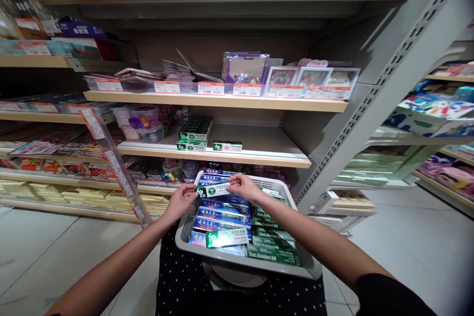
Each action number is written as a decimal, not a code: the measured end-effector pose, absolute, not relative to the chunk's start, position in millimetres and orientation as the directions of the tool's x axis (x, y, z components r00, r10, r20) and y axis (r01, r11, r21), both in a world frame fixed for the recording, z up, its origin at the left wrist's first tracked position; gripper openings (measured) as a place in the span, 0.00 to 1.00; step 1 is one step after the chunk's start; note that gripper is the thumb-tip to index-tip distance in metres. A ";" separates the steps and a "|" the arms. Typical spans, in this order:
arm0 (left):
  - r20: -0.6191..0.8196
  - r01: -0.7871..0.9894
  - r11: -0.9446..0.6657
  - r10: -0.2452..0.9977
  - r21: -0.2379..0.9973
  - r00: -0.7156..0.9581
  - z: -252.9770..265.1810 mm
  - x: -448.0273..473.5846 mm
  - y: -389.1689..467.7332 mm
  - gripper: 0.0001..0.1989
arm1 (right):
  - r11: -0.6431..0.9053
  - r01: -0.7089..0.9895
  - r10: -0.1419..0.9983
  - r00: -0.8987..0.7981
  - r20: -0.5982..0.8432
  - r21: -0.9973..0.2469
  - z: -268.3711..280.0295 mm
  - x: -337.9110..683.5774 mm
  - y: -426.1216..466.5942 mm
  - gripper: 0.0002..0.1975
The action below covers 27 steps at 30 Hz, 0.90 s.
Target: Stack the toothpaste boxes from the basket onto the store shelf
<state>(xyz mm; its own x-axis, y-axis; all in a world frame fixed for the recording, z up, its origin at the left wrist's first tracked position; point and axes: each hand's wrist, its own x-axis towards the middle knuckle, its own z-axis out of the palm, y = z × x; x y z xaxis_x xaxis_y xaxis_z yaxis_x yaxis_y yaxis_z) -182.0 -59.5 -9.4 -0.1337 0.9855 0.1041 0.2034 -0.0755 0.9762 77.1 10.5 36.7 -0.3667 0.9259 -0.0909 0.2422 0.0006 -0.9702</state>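
Note:
A green and white toothpaste box (pixel 212 190) is held level above the basket, gripped at its two ends. My left hand (pixel 182 199) pinches its left end, and my right hand (pixel 244 186) closes on the right end. Below lies a grey plastic basket (pixel 311 269) resting on my lap. Blue toothpaste boxes (pixel 222 215) fill its left side and dark green "Doc.Golden" boxes (pixel 272 253) its right. Another green and white box (pixel 227 238) lies across the blue ones near the front.
On the low shelf (pixel 259 154) ahead stand a stack of green and white boxes (pixel 194 133) and a single box (pixel 227 146). Plastic tubs (pixel 146 121) sit to their left. A strip of price tags (pixel 116 168) slants down at left. The slotted upright (pixel 374 103) rises at right.

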 end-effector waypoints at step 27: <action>0.497 0.600 -0.200 0.780 0.774 -0.381 89.5 -253.8 100.9 0.15 | 0.389 0.433 0.904 -0.012 0.427 -0.813 82.2 -73.3 135.0 0.15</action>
